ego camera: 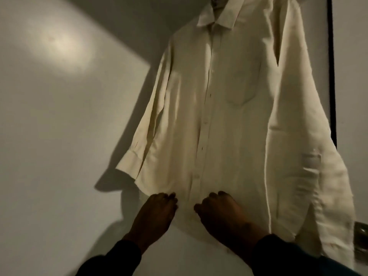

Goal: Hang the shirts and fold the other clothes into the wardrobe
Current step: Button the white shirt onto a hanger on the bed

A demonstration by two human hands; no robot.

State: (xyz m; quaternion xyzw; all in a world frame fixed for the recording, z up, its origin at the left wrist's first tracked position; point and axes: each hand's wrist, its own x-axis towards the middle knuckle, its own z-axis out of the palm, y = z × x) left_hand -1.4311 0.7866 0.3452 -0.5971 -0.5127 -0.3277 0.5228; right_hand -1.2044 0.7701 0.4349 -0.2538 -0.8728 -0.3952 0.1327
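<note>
A cream long-sleeved shirt (235, 108) hangs from the top of the view against a pale flat surface, collar up, buttoned, with a chest pocket. Its left sleeve hangs down to a cuff at mid-left. My left hand (157, 212) grips the shirt's bottom hem left of the button placket, fingers curled into the cloth. My right hand (221, 212) grips the hem just right of the placket, likewise with curled fingers. Whatever the shirt hangs from is out of view above.
The pale wall or door panel (59, 116) fills the left side, with a bright patch of light on it. A dark vertical edge (331, 66) runs down the right. A small metal fitting (361, 242) sits at the lower right edge.
</note>
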